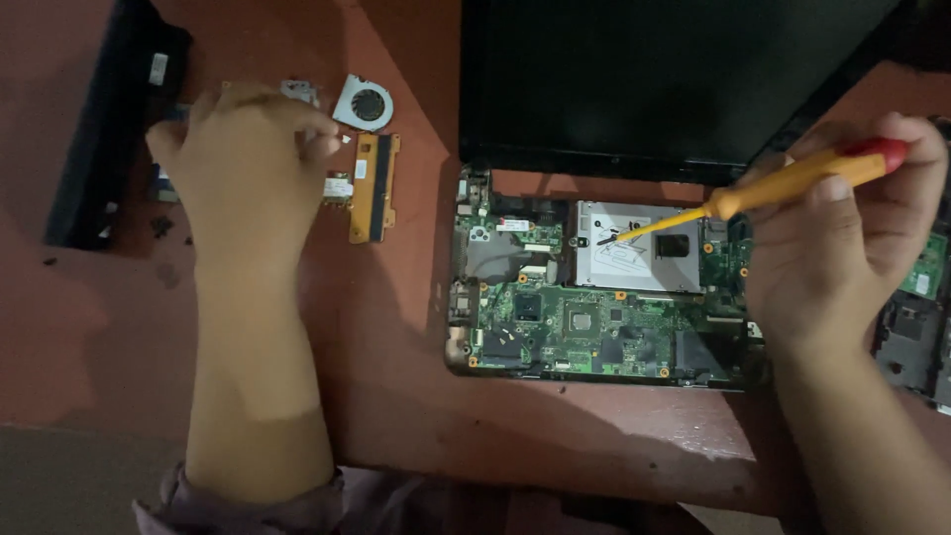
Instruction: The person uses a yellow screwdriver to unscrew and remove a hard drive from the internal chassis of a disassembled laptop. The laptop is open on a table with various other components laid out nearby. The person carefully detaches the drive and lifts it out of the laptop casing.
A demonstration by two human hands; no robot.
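Hiding something small: left hand (248, 159) fingers; screwdriver (763, 188) tip blurred over laptop (594, 297).

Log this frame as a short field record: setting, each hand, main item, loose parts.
setting: reddish table, dim light
main item: opened laptop, green circuit board exposed, dark screen behind
right hand: holds yellow screwdriver, tip on the silver drive plate
left hand: reaches among loose parts, fingertips closed; anything pinched is hidden
loose parts: small round fan, orange strip part, black bar at far left

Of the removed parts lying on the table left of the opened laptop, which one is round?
The small cooling fan, with a silver frame and a dark circular rotor. The copper-coloured heat sink below it is long and rectangular.
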